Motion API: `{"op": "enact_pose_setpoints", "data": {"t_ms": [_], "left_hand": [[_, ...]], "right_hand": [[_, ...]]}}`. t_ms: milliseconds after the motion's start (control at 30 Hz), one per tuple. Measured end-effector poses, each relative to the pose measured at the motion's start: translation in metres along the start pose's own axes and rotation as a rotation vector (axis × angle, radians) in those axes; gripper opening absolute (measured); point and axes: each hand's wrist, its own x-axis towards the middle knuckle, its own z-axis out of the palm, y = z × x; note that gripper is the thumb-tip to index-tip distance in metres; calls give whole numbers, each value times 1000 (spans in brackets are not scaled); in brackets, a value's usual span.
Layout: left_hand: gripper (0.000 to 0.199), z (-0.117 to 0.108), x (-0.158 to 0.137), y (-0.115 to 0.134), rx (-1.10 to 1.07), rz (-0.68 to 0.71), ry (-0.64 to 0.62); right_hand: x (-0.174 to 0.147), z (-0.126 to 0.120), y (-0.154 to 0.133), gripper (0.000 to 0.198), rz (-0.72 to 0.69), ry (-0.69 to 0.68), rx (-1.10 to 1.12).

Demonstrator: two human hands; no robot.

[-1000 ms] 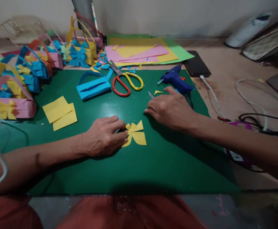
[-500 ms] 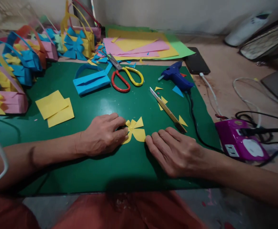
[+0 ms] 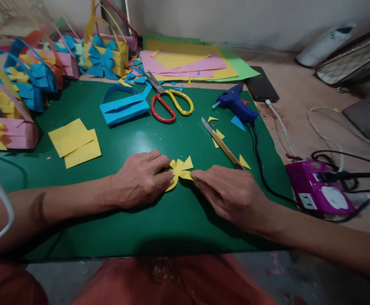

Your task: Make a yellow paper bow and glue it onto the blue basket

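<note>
A yellow paper bow (image 3: 179, 167) with cut petals lies on the green mat (image 3: 115, 231) between my hands. My left hand (image 3: 143, 177) is closed on its left side, the fingertips covering part of the petals. With thumb and finger my right hand (image 3: 227, 192) pinches the tip of the lower right petal, which is lifted and bent. Beyond the bow lie a craft knife (image 3: 221, 142), scissors (image 3: 169, 101) with one red and one yellow handle, and a small blue paper bag (image 3: 124, 109). Two yellow paper squares (image 3: 73, 142) overlap at the left.
A blue glue gun (image 3: 236, 103) rests at the mat's right, its cord running to a purple power box (image 3: 320, 186). Coloured sheets (image 3: 185, 61) and a phone (image 3: 263, 84) lie behind. Several finished paper bags (image 3: 104, 59) stand at the back left. Yellow scraps lie near the knife.
My right hand has moved slightly left and up and now pinches the lower right petal, which lay flat before. My left hand stays on the bow. The view has shifted a little.
</note>
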Motion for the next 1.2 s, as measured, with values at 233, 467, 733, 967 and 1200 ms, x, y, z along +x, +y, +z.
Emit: {"op": "enact_pose_setpoints", "data": {"t_ms": [233,467,733,967,1200], "left_hand": [[31,1,-2,1,-25,-32,-31],[36,1,0,9,-26,-82,-64],[35,5,7,16,51,-96,14],[29,4,6,16,61,-86,-7],[26,3,6,15,58,-69,-20]], "right_hand": [[4,-3,-4,22,226,-143,188],[8,-1,-4,23,171,-137,188],[10,-1,-2,22,176,-167,190],[24,1,-2,7,477,-102,480],[28,4,1,10,498,-93,605]]}}
